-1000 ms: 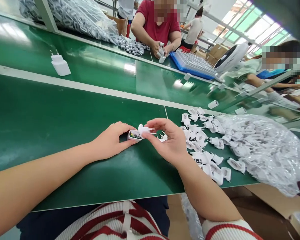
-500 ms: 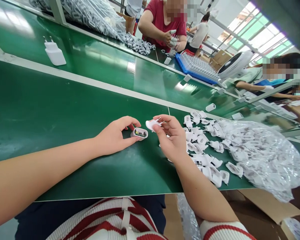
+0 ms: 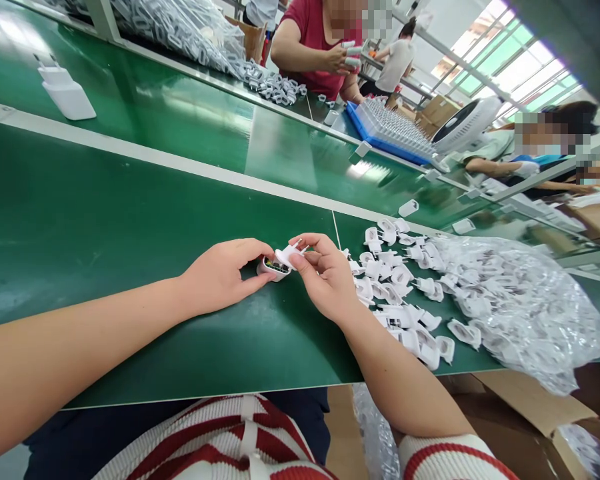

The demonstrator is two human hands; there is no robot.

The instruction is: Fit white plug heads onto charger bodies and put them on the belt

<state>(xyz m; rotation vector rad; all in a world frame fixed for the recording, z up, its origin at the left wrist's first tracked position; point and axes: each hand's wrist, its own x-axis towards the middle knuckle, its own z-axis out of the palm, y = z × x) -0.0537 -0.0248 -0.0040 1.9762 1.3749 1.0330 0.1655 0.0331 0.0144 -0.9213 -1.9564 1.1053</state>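
Note:
My left hand [image 3: 233, 270] is closed around a white charger housing [image 3: 274, 272], with thumb and fingers on its sides. The housing's open end faces me and right, and circuit parts show inside it. Between the thumb and fingers of my right hand [image 3: 325, 273] is a white plug cover [image 3: 287, 256] with two metal pins pointing up and right. The cover sits tilted at the housing's open end, over part of it; whether they touch all along the rim I cannot tell. Loose plug covers [image 3: 393, 287] lie scattered just right of my right hand.
A clear plastic bag [image 3: 535, 307] of plug covers lies at the right. A white rail [image 3: 180, 160] divides my green bench from the belt, where an assembled charger [image 3: 67, 93] lies. Across stand a blue tray [image 3: 380, 143], a fan [image 3: 467, 123] and co-workers.
My right hand has moved left, bringing the plug cover onto the housing's open end. On the belt, the assembled charger has shifted left. A co-worker's hand across has risen with white pieces.

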